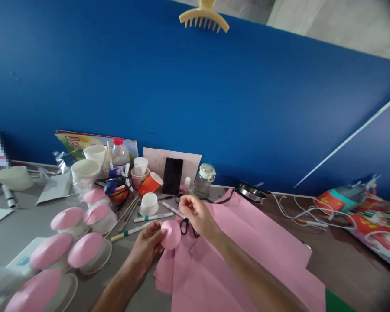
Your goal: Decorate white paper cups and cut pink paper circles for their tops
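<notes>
- Left hand [147,242] pinched a small pink paper disc [170,234] between thumb and fingertips, at the near edge of the pink paper sheet [247,242].
- Right hand [196,215] gripped black-handled scissors [186,226], fingers curled through the loops; blades hidden behind the disc, so open or closed could not be told.
- Grey tabletop [19,225] was cluttered: beyond the left fingers lay markers [153,217] and an upturned white cup [148,203].
- Farther out from the left fingers stood cups capped with pink discs [84,255].
- Past the right fingers, a dark phone [172,175] leaned on card, a glass jar [204,178] beside it.
- Blue wall [214,108] backed the table; white cable [308,212] lay well off right.
</notes>
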The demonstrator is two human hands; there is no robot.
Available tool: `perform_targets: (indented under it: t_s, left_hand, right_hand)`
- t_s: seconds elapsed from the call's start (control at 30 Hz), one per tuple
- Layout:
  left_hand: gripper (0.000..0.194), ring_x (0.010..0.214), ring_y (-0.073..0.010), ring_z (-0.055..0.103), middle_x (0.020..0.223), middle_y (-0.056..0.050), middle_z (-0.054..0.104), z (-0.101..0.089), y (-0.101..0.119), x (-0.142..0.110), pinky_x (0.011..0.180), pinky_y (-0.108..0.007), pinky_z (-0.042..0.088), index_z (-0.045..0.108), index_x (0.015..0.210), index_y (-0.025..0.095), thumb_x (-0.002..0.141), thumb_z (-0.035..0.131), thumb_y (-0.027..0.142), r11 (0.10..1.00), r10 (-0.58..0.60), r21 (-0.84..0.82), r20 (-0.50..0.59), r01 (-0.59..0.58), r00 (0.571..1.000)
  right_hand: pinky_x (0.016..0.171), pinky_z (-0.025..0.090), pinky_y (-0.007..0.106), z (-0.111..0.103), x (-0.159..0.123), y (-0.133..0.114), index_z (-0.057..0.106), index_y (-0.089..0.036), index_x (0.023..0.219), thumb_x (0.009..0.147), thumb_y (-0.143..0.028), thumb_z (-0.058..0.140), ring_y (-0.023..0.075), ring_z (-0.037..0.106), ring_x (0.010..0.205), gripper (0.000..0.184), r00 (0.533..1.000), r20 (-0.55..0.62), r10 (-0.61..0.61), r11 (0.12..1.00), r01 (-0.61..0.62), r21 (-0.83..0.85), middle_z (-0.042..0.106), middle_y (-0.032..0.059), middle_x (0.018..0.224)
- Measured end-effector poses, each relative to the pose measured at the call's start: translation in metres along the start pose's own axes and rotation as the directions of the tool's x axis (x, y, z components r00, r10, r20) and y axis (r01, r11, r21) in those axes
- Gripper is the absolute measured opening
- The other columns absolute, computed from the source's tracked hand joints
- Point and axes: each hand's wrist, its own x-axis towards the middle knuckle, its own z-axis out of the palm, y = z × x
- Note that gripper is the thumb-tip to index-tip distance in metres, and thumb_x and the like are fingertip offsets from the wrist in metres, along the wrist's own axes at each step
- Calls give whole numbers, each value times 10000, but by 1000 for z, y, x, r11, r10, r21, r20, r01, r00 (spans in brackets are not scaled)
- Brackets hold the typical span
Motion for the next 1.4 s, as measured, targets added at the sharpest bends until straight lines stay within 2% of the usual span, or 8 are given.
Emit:
perform_targets:
  t_s: [0.13,0.27,0.43,0.57,0.7,0.83,1.13,1.4]
  left_hand:
    - [509,462,-40,401,629,58,552,0,-2,-5,404,-141,231,564,995,186,615,816,412,995,-43,97,160,28,986]
    - [425,449,-31,331,593,66,488,-4,-2,-10,400,-153,202,608,910,169,627,811,414,985,-80,169,360,20,929]
    - [355,427,-39,316,527,39,482,-13,3,-16,404,-180,218,689,731,149,599,809,456,967,-185,250,523,59,832]
    - [371,456,-67,403,556,0,536,-31,15,-16,412,-184,265,679,618,154,508,847,466,999,-18,40,474,-1,881]
    - [359,331,-4,238,496,61,482,-55,32,-9,310,-134,174,608,603,174,500,853,416,925,284,-303,158,-227,946]
    - [354,417,-31,381,596,58,562,-58,43,0,429,-164,402,677,863,198,586,831,357,905,304,-273,-115,-325,946]
    - [627,674,-137,561,729,-21,646,-36,19,9,649,-238,459,576,1262,162,708,743,406,928,353,118,15,-352,935]
    - [885,1128,-323,557,1226,-157,624,-36,21,6,999,-453,387,530,1329,223,592,702,681,904,308,275,115,-328,944]
  right_hand:
    - [883,461,348,37,40,-8,563,-167,1138,769,-298,662,213,577,996,404,984,144,-100,923,146,-356,581,107,1113]
    - [944,432,453,74,66,-7,499,-133,1261,673,-425,754,330,542,1129,705,936,341,-91,756,287,-588,540,188,1236]
    - [936,442,423,79,76,-12,511,-135,1250,732,-323,718,312,576,1103,589,923,373,-89,720,318,-616,608,165,1189]
    - [994,390,401,46,65,-32,443,-193,1335,754,-303,706,283,522,1177,647,952,267,-152,749,287,-597,563,123,1278]
    - [914,423,416,14,31,-44,585,-237,1190,701,-367,763,298,575,1052,536,952,279,-128,790,268,-551,636,86,1140]
    - [875,434,394,15,-9,-35,613,-211,1114,709,-433,747,282,584,1005,480,914,401,-57,772,295,-563,648,85,1059]
    - [955,393,488,47,-31,-3,498,-159,1270,719,-472,724,337,553,1076,673,904,410,-118,715,364,-597,621,156,1139]
    - [1012,364,503,8,-33,-16,396,-206,1389,706,-441,745,335,487,1204,802,954,295,-50,875,184,-448,532,152,1300]
